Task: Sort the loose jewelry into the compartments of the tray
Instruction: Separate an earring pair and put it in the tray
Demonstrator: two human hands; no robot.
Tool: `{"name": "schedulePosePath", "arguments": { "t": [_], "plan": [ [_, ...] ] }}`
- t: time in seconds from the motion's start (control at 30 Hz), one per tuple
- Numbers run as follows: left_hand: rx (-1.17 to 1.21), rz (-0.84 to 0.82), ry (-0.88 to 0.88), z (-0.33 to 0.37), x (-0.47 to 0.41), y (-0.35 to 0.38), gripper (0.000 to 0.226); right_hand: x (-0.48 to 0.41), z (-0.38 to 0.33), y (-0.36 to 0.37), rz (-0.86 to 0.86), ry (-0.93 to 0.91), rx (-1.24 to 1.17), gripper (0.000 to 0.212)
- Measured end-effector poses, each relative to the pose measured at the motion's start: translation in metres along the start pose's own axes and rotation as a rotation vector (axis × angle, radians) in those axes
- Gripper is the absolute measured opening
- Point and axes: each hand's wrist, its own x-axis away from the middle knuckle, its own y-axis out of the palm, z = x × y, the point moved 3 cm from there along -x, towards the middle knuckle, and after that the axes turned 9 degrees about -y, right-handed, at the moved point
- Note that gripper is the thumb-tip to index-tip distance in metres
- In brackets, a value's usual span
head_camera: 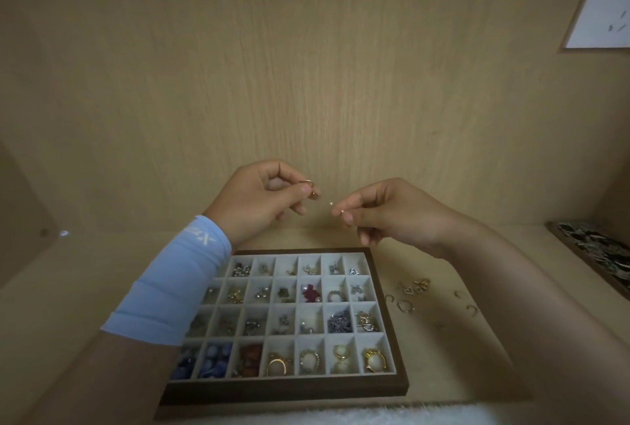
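A dark-framed jewelry tray (378, 274) with many pale compartments lies on the wooden shelf below my hands; most cells hold earrings, beads or rings. My left hand (259, 199), raised above the tray's far edge, pinches a small gold hoop earring (308, 184). My right hand (385, 213), level with it and a short gap to the right, pinches a tiny pearl earring (335, 208) between thumb and fingers. Loose gold hoops and earrings (414, 288) lie scattered on the shelf to the right of the tray.
A wooden back wall stands close behind my hands. A second dark tray with patterned contents (593, 251) sits at the far right. A white sheet (603, 5) hangs at the upper right. White fluffy fabric (341, 416) runs along the near edge.
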Motion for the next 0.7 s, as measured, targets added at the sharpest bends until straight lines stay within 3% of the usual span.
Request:
{"name": "schedulePosePath", "arguments": {
  "t": [0.37, 0.7],
  "plan": [
    [-0.038, 0.094, -0.02, -0.043, 0.013, -0.061, 0.006, -0.047, -0.01, 0.059, -0.063, 0.009, 0.087, 0.013],
    [-0.159, -0.033, 0.06, -0.046, 0.009, -0.035, 0.008, -0.033, -0.008, 0.059, -0.127, 0.029, -0.075, 0.018]
  ]
}}
